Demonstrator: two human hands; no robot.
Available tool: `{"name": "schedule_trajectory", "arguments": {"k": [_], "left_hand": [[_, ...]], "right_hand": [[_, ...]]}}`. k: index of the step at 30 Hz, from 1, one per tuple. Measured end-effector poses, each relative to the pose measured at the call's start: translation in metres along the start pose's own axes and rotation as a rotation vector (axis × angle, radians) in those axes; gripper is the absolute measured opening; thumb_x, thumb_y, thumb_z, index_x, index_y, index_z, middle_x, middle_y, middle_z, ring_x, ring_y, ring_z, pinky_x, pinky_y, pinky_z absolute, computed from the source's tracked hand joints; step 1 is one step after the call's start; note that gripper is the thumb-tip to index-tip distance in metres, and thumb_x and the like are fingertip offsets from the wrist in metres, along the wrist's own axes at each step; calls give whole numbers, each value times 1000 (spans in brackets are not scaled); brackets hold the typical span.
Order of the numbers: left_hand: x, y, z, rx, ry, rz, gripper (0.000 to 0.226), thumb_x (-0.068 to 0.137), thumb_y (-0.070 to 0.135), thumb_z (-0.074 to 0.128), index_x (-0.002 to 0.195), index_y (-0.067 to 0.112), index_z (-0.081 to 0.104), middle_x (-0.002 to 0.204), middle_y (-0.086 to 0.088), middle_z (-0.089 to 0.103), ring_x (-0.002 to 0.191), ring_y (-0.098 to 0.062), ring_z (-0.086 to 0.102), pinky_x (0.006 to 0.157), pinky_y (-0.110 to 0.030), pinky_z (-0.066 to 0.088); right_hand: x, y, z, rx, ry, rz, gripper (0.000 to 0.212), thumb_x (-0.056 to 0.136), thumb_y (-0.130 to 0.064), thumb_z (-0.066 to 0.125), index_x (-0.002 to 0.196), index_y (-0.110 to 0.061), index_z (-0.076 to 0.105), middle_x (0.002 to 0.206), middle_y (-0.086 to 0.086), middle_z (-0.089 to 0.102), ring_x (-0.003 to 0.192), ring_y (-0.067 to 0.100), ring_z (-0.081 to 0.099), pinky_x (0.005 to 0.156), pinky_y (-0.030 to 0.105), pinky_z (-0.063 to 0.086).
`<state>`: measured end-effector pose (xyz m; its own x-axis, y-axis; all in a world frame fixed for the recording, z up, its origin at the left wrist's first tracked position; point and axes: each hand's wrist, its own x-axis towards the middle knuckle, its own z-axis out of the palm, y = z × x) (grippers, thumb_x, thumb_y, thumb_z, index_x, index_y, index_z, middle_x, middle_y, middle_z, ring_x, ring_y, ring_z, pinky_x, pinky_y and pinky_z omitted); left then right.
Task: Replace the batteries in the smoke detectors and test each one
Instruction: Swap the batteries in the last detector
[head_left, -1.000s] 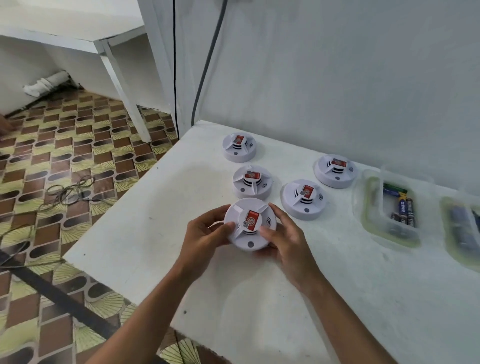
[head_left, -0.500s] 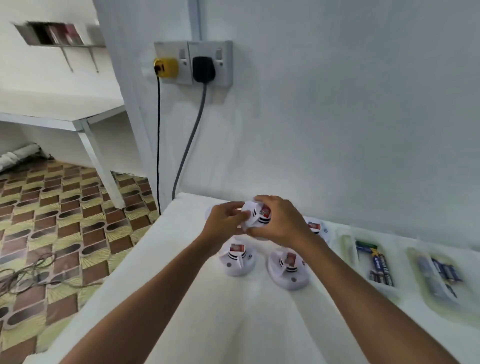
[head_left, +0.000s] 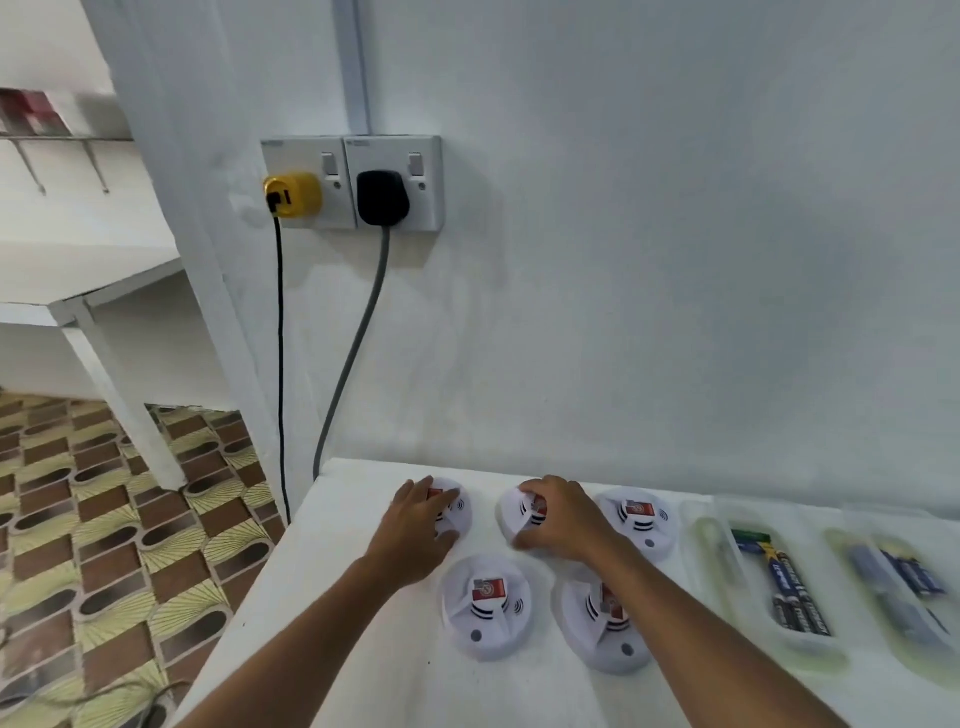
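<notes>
Both bare forearms reach forward from the bottom edge, roughly side by side and well apart. The left hand (head_left: 415, 525) lies palm down, fingers fairly straight and slightly spread, fingertips resting on top of the far left smoke detector (head_left: 454, 512). The right hand (head_left: 563, 519) is arched, knuckles up, fingers and thumb curled round the rim of the next smoke detector (head_left: 522, 512), which shows just past its fingertips. The wrists are straight. The two hands do not touch.
</notes>
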<state>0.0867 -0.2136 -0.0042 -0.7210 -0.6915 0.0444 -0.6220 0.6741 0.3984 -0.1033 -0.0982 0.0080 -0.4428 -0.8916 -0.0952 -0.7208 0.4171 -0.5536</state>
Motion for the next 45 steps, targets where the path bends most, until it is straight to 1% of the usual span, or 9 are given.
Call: {"name": "schedule_trajectory", "arguments": {"k": [6,11,16,19,24,28,31,38,45], "left_hand": [[4,-7,2,-19,2,33,59,91,31,61,145,19,39,155,-7,30,143,-26,23,117,-33,17],[17,14,-2,61,4,73,63,88,37,62,145,22,40,156,-12,26,146,-31,17,118,-44,16],[36,108,9,-101,74,316,48,84,27,66,130,15,58,136,-10,56,129,-26,47,110,-42,34],[49,172,35,-58,-40,394,39,83,27,62,120,18,61,118,-6,66,113,-25,57,101,-45,39],[72,208,84,210,-356,269,64,80,46,61,138,30,40,145,-4,35,139,-33,24,110,-57,27],[80,217,89,207,-343,226,76,78,44,64,145,33,31,140,-6,38,130,-35,35,105,-50,37],[72,225,73,-75,-203,182,83,78,38,72,148,30,29,139,-8,45,128,-28,42,107,-39,36],[-5,257,24,-1626,-80,-58,54,78,28,53,132,33,47,124,-11,60,110,-36,60,84,-51,53],[-43,271,16,-1977,58,-11,44,76,32,56,117,15,61,111,-19,64,100,-31,61,87,-45,49]], "right_hand": [[1,0,2,-31,-29,9,82,67,-41,81,139,-25,45,132,-1,51,128,22,43,97,34,43],[-13,-3,-15,61,11,-11,83,80,-46,72,149,-24,31,159,5,22,145,20,22,114,36,26],[-53,17,-75,231,302,-20,58,89,-35,65,142,-21,43,148,-2,43,135,16,40,107,23,30],[-85,40,-109,306,363,-12,53,89,-31,66,137,-22,48,143,-4,47,132,14,44,106,23,33],[-124,76,-131,473,384,-53,41,87,-28,68,126,-33,55,133,-13,53,111,-8,49,96,14,39],[-136,103,-138,539,333,-79,38,88,-31,67,123,-39,54,128,-21,52,109,-21,44,85,5,39],[-138,111,-139,578,326,-101,41,89,-27,65,128,-32,53,126,-18,52,110,-14,46,85,4,40],[-140,89,-125,663,435,-201,50,86,-21,71,131,-26,50,118,-13,60,110,2,57,87,19,51],[-148,64,-125,626,392,-315,64,61,-35,88,116,-22,57,107,-9,56,93,1,54,69,6,42]]}}
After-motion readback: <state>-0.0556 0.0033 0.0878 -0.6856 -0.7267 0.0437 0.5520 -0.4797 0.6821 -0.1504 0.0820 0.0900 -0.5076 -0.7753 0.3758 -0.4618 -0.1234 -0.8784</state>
